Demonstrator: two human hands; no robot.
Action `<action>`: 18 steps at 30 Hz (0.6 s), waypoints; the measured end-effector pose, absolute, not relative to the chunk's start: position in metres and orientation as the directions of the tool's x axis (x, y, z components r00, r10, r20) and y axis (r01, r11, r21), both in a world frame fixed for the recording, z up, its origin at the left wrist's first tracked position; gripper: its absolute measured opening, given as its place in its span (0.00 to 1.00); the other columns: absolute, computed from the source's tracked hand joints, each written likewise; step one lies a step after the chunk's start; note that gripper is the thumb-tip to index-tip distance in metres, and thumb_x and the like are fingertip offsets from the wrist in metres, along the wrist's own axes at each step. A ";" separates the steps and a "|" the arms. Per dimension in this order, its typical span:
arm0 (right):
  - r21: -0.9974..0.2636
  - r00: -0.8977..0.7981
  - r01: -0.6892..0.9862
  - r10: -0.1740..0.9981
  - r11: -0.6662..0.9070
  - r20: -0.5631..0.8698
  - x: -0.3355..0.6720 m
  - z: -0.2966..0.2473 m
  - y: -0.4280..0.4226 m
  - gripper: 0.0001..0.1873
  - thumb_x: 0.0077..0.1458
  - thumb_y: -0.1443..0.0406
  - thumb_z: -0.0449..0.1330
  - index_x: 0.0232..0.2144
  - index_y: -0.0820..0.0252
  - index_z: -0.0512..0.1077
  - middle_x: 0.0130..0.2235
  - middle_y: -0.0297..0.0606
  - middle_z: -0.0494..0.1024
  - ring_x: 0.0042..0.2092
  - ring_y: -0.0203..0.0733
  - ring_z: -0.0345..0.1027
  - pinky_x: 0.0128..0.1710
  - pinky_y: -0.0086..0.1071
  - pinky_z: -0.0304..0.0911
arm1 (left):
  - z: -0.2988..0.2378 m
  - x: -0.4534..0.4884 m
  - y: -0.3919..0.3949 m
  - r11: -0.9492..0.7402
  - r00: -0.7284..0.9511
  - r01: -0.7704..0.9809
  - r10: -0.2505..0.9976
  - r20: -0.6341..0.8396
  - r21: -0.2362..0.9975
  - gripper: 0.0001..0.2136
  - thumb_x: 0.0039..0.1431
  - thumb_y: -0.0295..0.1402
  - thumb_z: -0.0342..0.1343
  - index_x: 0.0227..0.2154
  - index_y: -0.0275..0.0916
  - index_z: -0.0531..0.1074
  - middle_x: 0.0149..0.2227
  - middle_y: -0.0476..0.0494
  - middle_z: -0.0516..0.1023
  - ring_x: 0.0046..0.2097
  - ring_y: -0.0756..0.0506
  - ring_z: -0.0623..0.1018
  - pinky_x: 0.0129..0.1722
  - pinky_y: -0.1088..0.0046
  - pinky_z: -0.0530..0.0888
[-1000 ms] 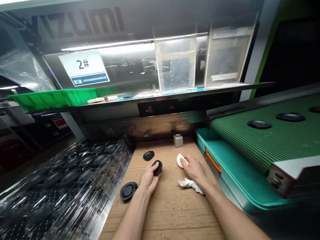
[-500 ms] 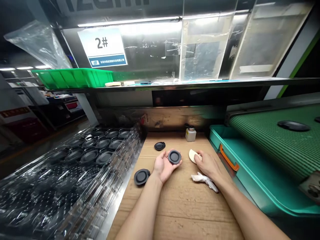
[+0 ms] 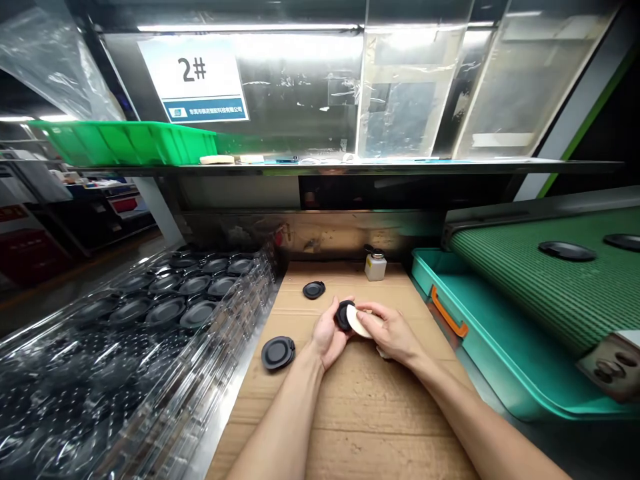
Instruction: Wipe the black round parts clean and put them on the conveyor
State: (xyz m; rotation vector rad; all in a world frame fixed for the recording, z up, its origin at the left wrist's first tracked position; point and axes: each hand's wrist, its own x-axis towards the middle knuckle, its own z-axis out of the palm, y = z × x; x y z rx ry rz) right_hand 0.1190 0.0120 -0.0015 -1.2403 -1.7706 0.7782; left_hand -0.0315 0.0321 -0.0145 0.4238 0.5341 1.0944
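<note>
My left hand (image 3: 329, 332) cradles a round black disc (image 3: 344, 315), which is partly hidden by my fingers. My right hand (image 3: 393, 333) pinches a cream-white pad (image 3: 359, 323) and presses it against that disc's edge. Both hands are close together above a flattened cardboard sheet (image 3: 350, 407). Left of them, a second black disc (image 3: 278, 353) lies flat on the cardboard. A smaller black disc (image 3: 314, 289) sits further back. A small white cloth is almost entirely hidden beneath my right hand.
A small bottle (image 3: 375, 266) stands at the back of the cardboard. Clear plastic trays (image 3: 200, 293) holding black discs are stacked on the left. On the right are a teal tray (image 3: 480, 327) and a green belt conveyor (image 3: 550, 280) carrying black discs.
My hands have come together, and the white pad now presses against the disc in my left hand. The white cloth has become almost hidden. The view has shifted slightly.
</note>
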 end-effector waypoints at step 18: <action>-0.834 -0.211 0.400 0.924 0.380 0.320 0.146 0.016 0.015 0.17 0.57 0.57 0.53 0.40 0.59 0.77 0.37 0.38 0.79 0.38 0.41 0.72 0.39 0.32 0.67 | -0.011 -0.035 0.032 0.458 0.418 -0.641 0.881 -0.221 0.616 0.16 0.63 0.40 0.45 0.47 0.36 0.68 0.37 0.37 0.76 0.31 0.45 0.75 0.24 0.73 0.65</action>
